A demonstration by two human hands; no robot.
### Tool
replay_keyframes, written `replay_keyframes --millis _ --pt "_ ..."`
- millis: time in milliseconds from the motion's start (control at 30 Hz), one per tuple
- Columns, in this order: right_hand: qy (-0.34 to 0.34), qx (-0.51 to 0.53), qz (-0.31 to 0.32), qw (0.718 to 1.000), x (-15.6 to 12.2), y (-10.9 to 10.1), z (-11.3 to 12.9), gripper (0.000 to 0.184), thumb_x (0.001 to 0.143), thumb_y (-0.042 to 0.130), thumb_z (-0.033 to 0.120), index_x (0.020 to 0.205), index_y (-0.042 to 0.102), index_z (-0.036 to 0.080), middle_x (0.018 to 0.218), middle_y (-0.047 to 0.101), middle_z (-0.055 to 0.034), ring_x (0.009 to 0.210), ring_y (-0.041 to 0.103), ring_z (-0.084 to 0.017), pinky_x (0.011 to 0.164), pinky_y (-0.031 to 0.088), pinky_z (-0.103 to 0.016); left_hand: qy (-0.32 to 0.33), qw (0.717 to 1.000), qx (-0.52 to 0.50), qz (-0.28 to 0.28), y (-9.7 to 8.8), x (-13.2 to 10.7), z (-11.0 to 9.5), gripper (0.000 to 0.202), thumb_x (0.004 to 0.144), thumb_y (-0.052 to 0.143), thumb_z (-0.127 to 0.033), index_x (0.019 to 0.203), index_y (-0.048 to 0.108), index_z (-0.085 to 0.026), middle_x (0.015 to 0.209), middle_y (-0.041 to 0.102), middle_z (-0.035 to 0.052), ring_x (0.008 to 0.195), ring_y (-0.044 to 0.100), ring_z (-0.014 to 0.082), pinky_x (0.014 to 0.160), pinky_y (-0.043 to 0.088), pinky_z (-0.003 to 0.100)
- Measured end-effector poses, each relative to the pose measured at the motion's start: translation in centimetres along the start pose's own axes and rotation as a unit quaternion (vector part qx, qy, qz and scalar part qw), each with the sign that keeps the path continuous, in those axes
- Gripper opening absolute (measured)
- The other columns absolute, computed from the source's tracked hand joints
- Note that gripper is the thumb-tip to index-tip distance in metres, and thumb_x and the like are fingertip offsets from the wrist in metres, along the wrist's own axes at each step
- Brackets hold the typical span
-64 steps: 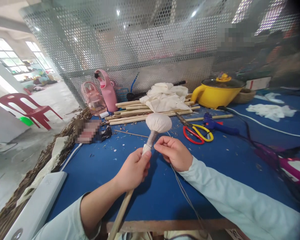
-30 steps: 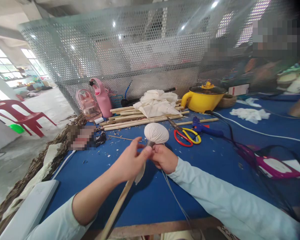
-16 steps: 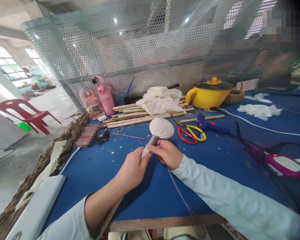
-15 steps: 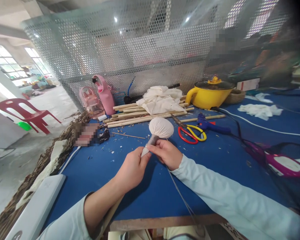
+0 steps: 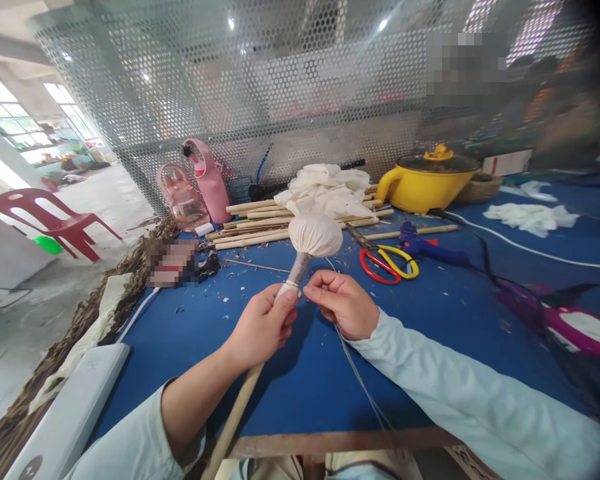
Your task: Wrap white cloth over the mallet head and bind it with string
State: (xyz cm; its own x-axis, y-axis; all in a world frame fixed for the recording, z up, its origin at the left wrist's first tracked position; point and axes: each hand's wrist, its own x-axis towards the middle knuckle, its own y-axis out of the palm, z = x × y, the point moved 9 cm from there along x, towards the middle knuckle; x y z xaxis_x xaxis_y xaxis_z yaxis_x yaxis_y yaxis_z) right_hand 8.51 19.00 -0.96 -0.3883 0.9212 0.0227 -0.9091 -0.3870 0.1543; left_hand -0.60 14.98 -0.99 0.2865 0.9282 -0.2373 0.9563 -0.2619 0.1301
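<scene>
My left hand point(image 5: 260, 327) is closed around a wooden stick point(image 5: 230, 423) just below its wrapped neck. The stick ends in a round white cloth ball point(image 5: 315, 235) held up over the blue table point(image 5: 430, 320). My right hand point(image 5: 343, 303) is closed beside the neck, pinching a thin grey thread point(image 5: 363, 387) that trails down over the table's front edge. The neck between ball and fingers looks wound with grey thread.
Behind the ball lie several bamboo sticks point(image 5: 260, 235) under a white cloth heap point(image 5: 325, 190). Red-and-yellow scissors point(image 5: 387, 261), a blue glue gun point(image 5: 430, 248), a yellow pot point(image 5: 433, 180), pink bottles point(image 5: 207, 180) and a perforated metal screen point(image 5: 280, 100) are around. A pink iron point(image 5: 565, 320) sits right.
The ball and stick have risen a little and tilted more upright. My right hand moved from directly under the ball to slightly lower and right of the neck, still pinching the thread.
</scene>
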Motion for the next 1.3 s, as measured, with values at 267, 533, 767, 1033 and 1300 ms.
replay_keyframes --millis 267,533,767,1033,1300 --pt "0.003 0.081 0.071 0.994 0.1 0.9 0.8 0.029 0.065 0.071 0.037 0.074 0.053 0.016 0.051 0.051 0.0056 0.032 0.026 -0.002 0.03 0.014 -0.019 -0.067 0.972 -0.158 0.161 2.2 -1.2 0.5 0.026 0.086 0.043 -0.045 0.084 0.046 -0.019 0.05 0.029 -0.0098 0.033 0.013 0.0007 0.03 0.015 0.01" --pt "0.048 0.059 0.14 0.987 0.1 1.6 -1.1 0.037 0.067 0.068 0.045 0.081 0.057 0.013 0.042 0.039 0.0081 0.032 0.021 -0.002 0.031 0.009 -0.02 -0.203 0.935 -0.169 0.238 2.2 -0.4 3.1 0.034 0.082 0.045 -0.045 0.082 0.055 -0.013 0.053 0.051 0.0005 0.04 0.051 0.0122 0.038 0.042 0.023" --pt "0.076 0.004 0.111 0.991 0.5 2.2 -2.6 0.04 0.064 0.068 0.051 0.067 0.05 0.015 0.038 0.034 0.0094 0.033 0.024 -0.004 0.033 0.013 -0.02 -0.023 0.997 0.074 -0.016 -0.7 0.1 0.3 0.046 0.081 0.049 -0.046 0.119 0.046 -0.018 0.088 0.062 0.0062 0.071 0.061 0.0155 0.054 0.045 0.022" --pt "0.026 -0.092 0.018 0.995 0.6 -0.1 -1.0 0.038 0.069 0.063 0.051 0.065 0.051 0.016 0.04 0.033 0.0088 0.037 0.026 -0.005 0.039 0.018 -0.023 0.06 0.973 0.199 -0.1 -0.7 -0.8 0.0 0.033 0.084 0.041 -0.049 0.074 0.043 -0.018 0.059 0.043 -0.0045 0.045 0.037 0.0051 0.04 0.029 0.017" --pt "-0.116 -0.174 0.019 0.978 -1.2 0.9 3.7 0.026 0.082 0.051 0.035 0.068 0.058 0.014 0.062 0.052 0.0001 0.059 0.044 -0.011 0.057 0.033 -0.025 -0.04 0.998 -0.029 -0.033 -0.1 -0.4 1.1 0.03 0.083 0.04 -0.053 0.08 0.038 -0.023 0.055 0.032 -0.0089 0.035 0.022 0.0024 0.03 0.015 0.012"
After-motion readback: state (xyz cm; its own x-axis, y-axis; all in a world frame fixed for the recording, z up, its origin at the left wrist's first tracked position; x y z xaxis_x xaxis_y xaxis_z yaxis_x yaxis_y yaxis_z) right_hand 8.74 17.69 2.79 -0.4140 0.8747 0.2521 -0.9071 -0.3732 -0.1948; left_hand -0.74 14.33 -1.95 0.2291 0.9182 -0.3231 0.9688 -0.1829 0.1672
